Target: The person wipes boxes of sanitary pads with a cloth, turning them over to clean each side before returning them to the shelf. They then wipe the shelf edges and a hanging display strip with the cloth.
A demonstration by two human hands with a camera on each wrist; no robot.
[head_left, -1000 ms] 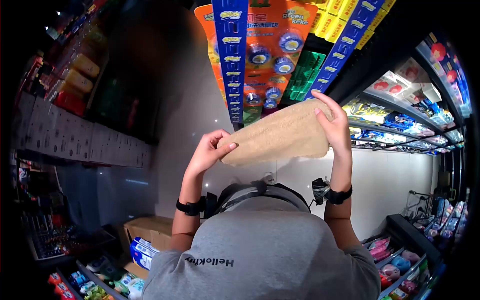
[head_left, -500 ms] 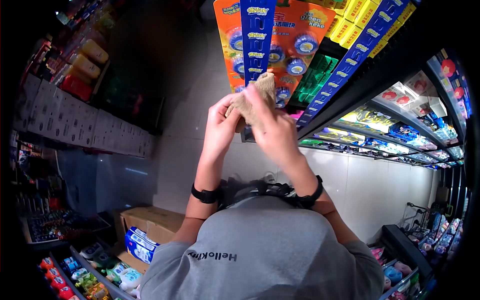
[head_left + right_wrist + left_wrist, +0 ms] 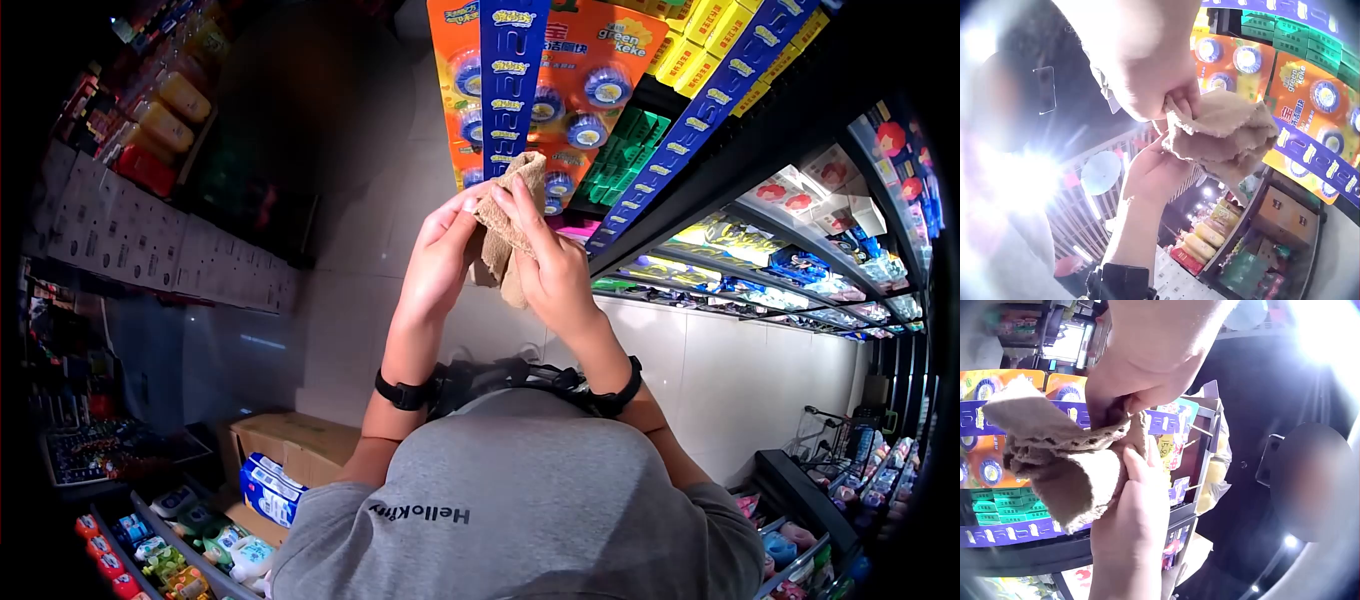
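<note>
A beige towel [image 3: 531,172], fuzzy and folded over on itself, hangs between my two hands in front of the chest. My left hand [image 3: 437,245] pinches one edge of it between thumb and fingers. From the other side my right hand [image 3: 557,268] grips the towel, its fingers lying across the fold. Loose layers and a rough edge of the towel [image 3: 1079,481] stick out past the fingers in the left wrist view. In the right wrist view the towel [image 3: 1222,128] spreads away from both hands, which meet at its gathered end.
Just beyond the hands is a shelf with blue edge strips [image 3: 510,95] and orange blister packs [image 3: 590,50]. Green boxes [image 3: 625,155] and yellow boxes [image 3: 715,30] stand on it. A cardboard box [image 3: 300,440] lies at lower left, and dark racks [image 3: 800,220] of goods run along the right.
The towel was stretched wide between both hands and is now folded small. The right hand has come left to meet the left hand, which has moved slightly right and up.
</note>
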